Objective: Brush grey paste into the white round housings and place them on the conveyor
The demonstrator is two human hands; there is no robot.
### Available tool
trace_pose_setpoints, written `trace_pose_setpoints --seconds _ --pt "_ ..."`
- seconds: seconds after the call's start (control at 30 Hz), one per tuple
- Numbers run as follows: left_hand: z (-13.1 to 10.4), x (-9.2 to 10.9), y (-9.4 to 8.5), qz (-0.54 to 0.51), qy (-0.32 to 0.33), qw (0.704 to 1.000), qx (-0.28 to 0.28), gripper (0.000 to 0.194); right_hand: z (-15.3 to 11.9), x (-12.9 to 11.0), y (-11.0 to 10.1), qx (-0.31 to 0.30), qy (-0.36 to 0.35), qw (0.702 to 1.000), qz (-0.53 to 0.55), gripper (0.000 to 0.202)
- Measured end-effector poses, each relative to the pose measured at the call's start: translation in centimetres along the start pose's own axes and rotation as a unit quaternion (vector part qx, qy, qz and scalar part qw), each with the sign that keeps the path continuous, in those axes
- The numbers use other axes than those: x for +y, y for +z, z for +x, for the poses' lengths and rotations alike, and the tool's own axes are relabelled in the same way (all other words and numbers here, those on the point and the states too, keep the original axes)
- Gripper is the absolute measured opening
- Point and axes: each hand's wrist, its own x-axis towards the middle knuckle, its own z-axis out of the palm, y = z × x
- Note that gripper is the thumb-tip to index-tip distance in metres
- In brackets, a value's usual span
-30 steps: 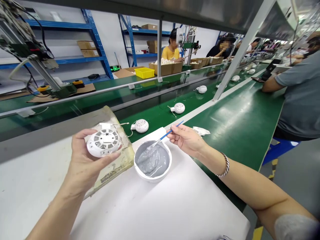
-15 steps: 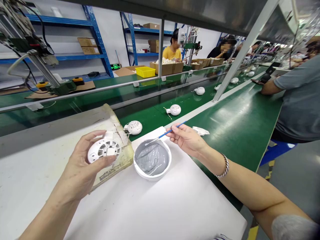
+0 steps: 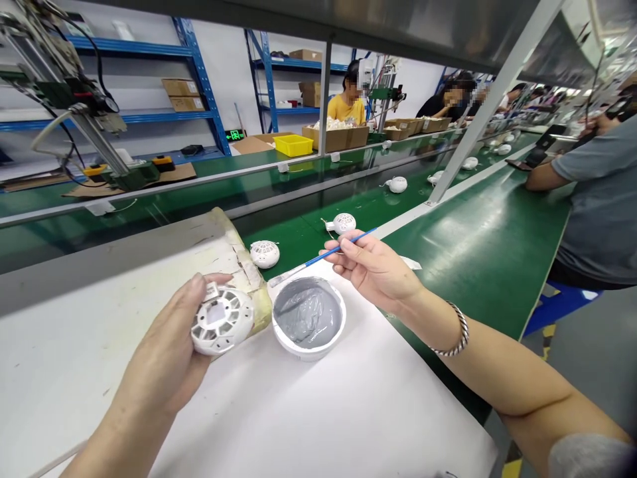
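Note:
My left hand (image 3: 172, 338) is closed around a round white slotted housing (image 3: 221, 322), held over the white board with its vented face towards me. Between thumb and fingers, my right hand (image 3: 365, 265) pinches a thin blue brush (image 3: 323, 255). The brush's pale tip points left, just above the rim of a white bowl (image 3: 308, 353) and clear of the grey paste (image 3: 308, 313) inside it. The bowl stands on white paper (image 3: 308, 418), between my two hands.
More white housings (image 3: 265, 253) lie on the green conveyor (image 3: 303, 222) beyond the bowl. A metal post (image 3: 488, 106) slants up at the right. A person in a grey shirt (image 3: 604, 199) sits at the right; others work across the line. A yellow bin (image 3: 293, 145) stands behind.
The brush has risen out of the bowl and its tip has moved left. The housing in my left hand has turned and shifted right. The nearer housings on the conveyor have moved slightly.

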Motion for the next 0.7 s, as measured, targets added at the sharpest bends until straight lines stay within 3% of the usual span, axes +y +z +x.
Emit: trace_pose_setpoints --seconds 0.17,0.3,0.4,0.47,0.53,0.63,0.7 --pt "-1.3 -0.5 0.7 0.016 0.039 0.998 -0.051 0.046 -0.3 0.1 2.8 -0.054 -0.039 0.998 -0.014 0.014" --pt "-2.2 -0.5 1.1 0.013 0.038 0.997 -0.061 0.044 -1.1 1.1 3.8 -0.079 -0.099 0.989 -0.072 0.013" --pt "-2.5 -0.4 1.0 0.012 0.026 0.998 -0.059 0.046 -1.7 1.5 3.7 -0.109 -0.174 0.971 -0.125 0.004" --pt "-2.6 -0.4 1.0 0.014 0.014 0.998 -0.061 0.047 -2.0 1.3 3.4 -0.152 -0.240 0.943 -0.173 0.009" --pt "-2.5 -0.4 0.9 0.020 0.008 0.997 -0.069 0.047 -2.3 0.6 3.1 -0.225 -0.324 0.887 -0.241 0.014" --pt "-2.3 -0.4 0.8 0.033 0.014 0.996 -0.080 0.046 -2.8 -1.0 3.0 -0.331 -0.434 0.743 -0.386 0.014" --pt "-2.2 -0.4 0.7 0.045 0.016 0.995 -0.085 0.045 -3.4 -2.1 3.3 -0.345 -0.463 0.659 -0.482 0.015"
